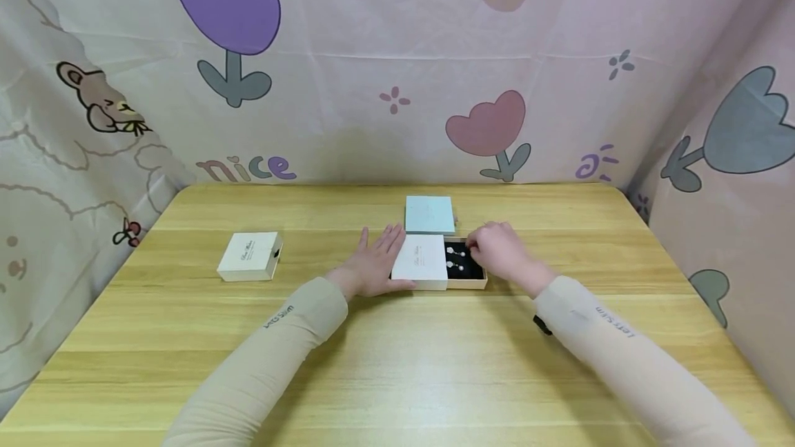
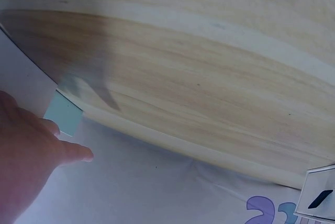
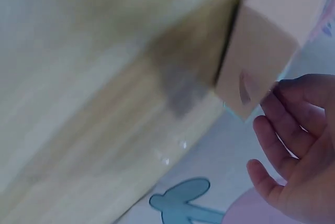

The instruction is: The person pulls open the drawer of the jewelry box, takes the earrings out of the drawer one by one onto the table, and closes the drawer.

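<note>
A white jewellery box sleeve (image 1: 419,262) lies flat near the middle of the table. Its black-lined drawer (image 1: 466,281) sticks out to the right, carrying a pair of pearl-like drop earrings (image 1: 455,266). Against the sleeve's left side rests my left hand (image 1: 370,269), fingers spread straight and thumb along the front. My right hand (image 1: 506,254) reaches to the drawer's back right corner. In the right wrist view its thumb and fingertip pinch at the rim, beside the drawer's end face (image 3: 261,51) with its ribbon tab; the exact pinch point is partly hidden.
A light blue box (image 1: 430,214) stands right behind the white one. Another white box (image 1: 248,256) with a black ribbon tab sits to the left. Two small shiny beads (image 3: 183,144) show on the wood in the right wrist view. A printed curtain (image 1: 348,74) surrounds the table's far edge.
</note>
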Action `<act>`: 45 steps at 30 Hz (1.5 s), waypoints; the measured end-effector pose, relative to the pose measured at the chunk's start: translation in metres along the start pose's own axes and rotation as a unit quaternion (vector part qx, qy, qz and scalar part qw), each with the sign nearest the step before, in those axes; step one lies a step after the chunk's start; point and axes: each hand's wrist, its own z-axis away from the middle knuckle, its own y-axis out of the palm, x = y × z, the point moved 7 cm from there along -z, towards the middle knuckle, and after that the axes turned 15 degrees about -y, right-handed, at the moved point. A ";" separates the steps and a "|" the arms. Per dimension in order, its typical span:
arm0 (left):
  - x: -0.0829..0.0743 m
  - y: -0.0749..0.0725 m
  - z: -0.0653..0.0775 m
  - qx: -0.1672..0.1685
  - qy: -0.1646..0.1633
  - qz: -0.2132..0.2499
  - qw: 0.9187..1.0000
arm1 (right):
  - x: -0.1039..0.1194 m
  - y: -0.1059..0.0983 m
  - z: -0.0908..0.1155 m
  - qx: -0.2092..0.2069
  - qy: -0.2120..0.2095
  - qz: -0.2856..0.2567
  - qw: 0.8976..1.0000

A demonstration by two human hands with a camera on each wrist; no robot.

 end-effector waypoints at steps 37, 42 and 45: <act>0.002 0.001 0.000 0.003 -0.002 0.003 1.000 | 0.002 -0.009 -0.012 0.006 0.021 -0.064 0.998; 0.001 0.002 -0.001 0.004 -0.001 0.003 1.000 | -0.016 -0.025 -0.009 0.008 0.059 -0.115 0.992; 0.001 0.002 -0.001 0.005 0.000 0.006 1.000 | -0.029 -0.034 -0.007 0.007 0.071 -0.124 0.990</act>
